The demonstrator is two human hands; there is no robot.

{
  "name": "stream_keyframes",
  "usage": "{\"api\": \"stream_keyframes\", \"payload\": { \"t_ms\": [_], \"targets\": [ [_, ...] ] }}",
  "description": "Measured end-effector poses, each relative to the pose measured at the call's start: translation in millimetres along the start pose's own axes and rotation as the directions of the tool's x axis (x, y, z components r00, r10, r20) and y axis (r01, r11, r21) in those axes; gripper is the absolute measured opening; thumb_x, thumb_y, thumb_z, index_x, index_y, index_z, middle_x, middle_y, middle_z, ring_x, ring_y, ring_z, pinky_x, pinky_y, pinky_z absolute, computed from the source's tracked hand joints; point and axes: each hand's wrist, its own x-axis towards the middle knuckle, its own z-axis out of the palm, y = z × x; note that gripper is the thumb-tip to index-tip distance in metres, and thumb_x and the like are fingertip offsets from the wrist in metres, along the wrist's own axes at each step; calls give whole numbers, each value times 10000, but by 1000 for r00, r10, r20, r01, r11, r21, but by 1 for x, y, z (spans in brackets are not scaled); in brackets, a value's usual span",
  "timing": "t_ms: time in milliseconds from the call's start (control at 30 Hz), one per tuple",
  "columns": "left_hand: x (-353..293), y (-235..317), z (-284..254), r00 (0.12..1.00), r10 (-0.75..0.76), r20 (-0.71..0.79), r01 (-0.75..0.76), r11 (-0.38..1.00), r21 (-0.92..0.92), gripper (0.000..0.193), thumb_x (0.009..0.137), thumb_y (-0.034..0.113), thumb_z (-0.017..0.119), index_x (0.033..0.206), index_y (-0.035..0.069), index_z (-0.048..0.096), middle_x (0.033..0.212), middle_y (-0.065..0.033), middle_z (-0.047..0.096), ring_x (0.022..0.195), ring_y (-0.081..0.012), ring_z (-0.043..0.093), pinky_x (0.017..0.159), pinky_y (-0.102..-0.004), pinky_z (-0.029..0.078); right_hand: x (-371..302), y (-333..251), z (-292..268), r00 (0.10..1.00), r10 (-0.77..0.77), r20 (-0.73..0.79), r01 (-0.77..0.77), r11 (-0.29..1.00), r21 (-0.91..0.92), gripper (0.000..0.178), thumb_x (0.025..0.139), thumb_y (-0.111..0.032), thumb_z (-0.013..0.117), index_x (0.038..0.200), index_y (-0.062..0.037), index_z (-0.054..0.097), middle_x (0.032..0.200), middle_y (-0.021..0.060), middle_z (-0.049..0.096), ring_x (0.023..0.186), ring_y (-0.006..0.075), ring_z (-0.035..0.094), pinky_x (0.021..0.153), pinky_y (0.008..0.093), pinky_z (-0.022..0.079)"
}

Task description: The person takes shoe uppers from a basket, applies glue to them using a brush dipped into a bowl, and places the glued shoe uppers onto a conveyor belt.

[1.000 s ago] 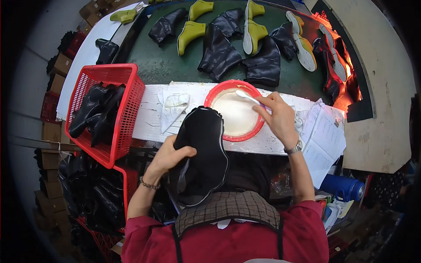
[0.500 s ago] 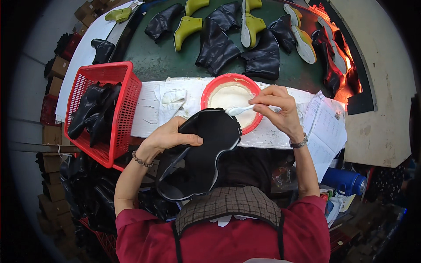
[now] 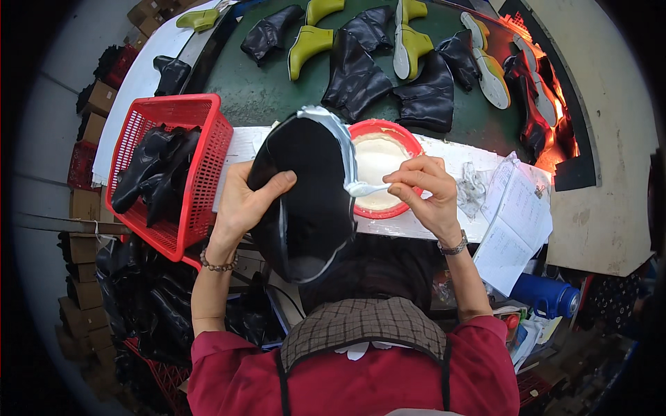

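My left hand [image 3: 244, 200] grips a black boot upper [image 3: 312, 163] by its left side, thumb inside the opening. The upper stands raised before me, its dark inner side facing me. Wet white paste lines its top and right edge. Between my right thumb and fingers is a small white brush [image 3: 371, 188], held by the handle. Its coated head touches the upper's right edge, so the bristles are hard to make out. Just behind my right hand [image 3: 424, 188] is a red bowl [image 3: 414, 143] of creamy white paste, partly covered by the upper.
A red basket [image 3: 225, 142] of black boot uppers stands at the left. On the green belt [image 3: 243, 90] lie black boot uppers [image 3: 357, 76] and lime-green lasts [image 3: 310, 46]. An orange glow [image 3: 555, 149] shows at far right. Written papers [image 3: 517, 215] and a blue flask [image 3: 548, 295] sit at right.
The boot upper has been raised and turned more upright, showing its paste-coated edge. The brush has moved from its top edge down along its right edge, and my right hand is slightly lower.
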Motion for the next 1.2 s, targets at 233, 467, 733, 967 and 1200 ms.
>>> {"api": "stream_keyframes", "payload": {
  "t_ms": [233, 467, 733, 967, 1200],
  "targets": [
    [36, -23, -18, 932, 283, -227, -141, 860, 491, 330, 925, 207, 743, 1118, -57, 695, 915, -130, 754, 854, -195, 710, 791, -357, 546, 2, 30, -18, 971, 240, -4, -216, 863, -456, 92, 841, -148, 779, 921, -106, 795, 879, 29, 664, 757, 208, 669, 647, 375, 521],
    [26, -105, -33, 979, 171, 112, -197, 636, 746, 1288, 678, 458, 924, 1640, 91, 151, 1491, -264, 467, 1386, -398, 443, 1126, -649, 273, -9, 35, -23, 991, 132, 27, -83, 753, -653, 97, 829, -177, 776, 899, -110, 775, 835, 36, 659, 742, 249, 682, 625, 379, 521],
    [21, -123, -1, 965, 249, 86, -198, 472, 859, 1290, 588, 137, 854, 1647, 129, 119, 1533, -294, 337, 1348, -527, 377, 1103, -597, 375, -18, 31, -35, 940, 323, -105, -336, 836, -435, 139, 867, -160, 772, 960, -57, 768, 842, 96, 661, 692, 267, 662, 630, 389, 508],
    [24, -141, -14, 837, 543, -68, -318, 583, 748, 854, 659, -169, 566, 1480, 47, 474, 1353, -229, 550, 1189, -424, 524, 1061, -480, 437, -40, 49, -37, 953, 297, -67, -298, 868, -397, 170, 897, -118, 763, 1021, -1, 758, 827, 124, 649, 690, 244, 651, 627, 335, 508],
    [2, -106, 8, 783, 588, -202, -391, 719, 575, 734, 716, -215, 531, 1425, -27, 499, 1337, -217, 623, 1321, -398, 533, 1132, -437, 414, -12, 6, -11, 924, 289, -249, -329, 934, -137, 137, 901, -79, 764, 1012, 1, 770, 838, 72, 659, 710, 137, 599, 618, 267, 465]
  ]
}}
